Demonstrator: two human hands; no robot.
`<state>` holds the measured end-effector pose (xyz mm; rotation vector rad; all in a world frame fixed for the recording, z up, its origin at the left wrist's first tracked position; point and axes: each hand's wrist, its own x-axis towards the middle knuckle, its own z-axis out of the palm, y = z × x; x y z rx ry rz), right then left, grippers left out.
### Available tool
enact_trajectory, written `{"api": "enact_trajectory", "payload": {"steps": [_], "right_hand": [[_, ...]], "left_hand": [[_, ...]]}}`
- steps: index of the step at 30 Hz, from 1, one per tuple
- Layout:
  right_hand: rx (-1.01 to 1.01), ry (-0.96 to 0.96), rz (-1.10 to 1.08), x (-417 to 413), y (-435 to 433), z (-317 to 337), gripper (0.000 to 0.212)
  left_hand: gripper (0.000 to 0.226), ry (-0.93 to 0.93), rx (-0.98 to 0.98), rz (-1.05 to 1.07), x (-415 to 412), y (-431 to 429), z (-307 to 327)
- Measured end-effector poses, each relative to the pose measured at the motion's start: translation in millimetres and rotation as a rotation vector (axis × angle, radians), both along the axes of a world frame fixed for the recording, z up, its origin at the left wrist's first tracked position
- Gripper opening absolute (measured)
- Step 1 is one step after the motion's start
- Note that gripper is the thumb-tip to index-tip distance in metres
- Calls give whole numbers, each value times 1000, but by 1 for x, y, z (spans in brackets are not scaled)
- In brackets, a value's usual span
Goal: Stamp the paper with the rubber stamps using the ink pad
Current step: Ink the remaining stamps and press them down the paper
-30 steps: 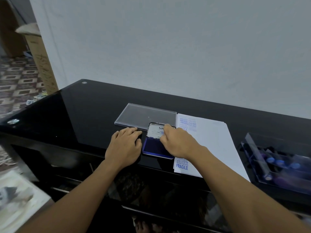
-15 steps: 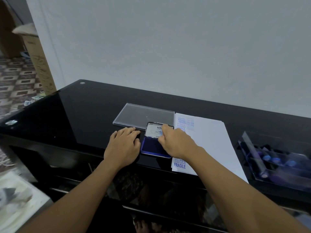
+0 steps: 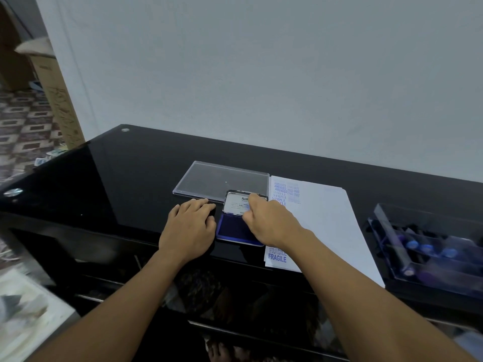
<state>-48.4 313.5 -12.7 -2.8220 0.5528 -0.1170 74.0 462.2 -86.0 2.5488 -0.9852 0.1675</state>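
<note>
The blue ink pad (image 3: 232,229) lies open near the table's front edge, its lid (image 3: 236,203) raised with a white label inside. My right hand (image 3: 271,222) reaches over the pad, and its curled fingers pinch the lid's right part. My left hand (image 3: 189,227) rests flat on the black table just left of the pad, fingers straight. The white paper (image 3: 326,220) lies right of the pad, with blue prints such as AMENDED, SAMPLE and FRAGILE along its left side. No stamp is in either hand.
A clear plastic box (image 3: 431,252) with blue-topped stamps stands at the right edge of the glossy black table (image 3: 117,184). A clear flat lid (image 3: 222,178) lies behind the ink pad. A grey wall rises behind the table, and a cardboard box (image 3: 52,82) stands far left.
Both hands stay where they were, the right at the ink pad's lid and the left flat beside it. Only the view has shifted slightly.
</note>
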Motion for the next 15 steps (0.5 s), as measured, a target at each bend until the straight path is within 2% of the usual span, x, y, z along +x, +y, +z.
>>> {"api": "enact_trajectory", "payload": {"steps": [15], "right_hand": [[-12,7,18,2,1,1,13]], "left_hand": [[46,3,-1,-3,-2,0,3]]}}
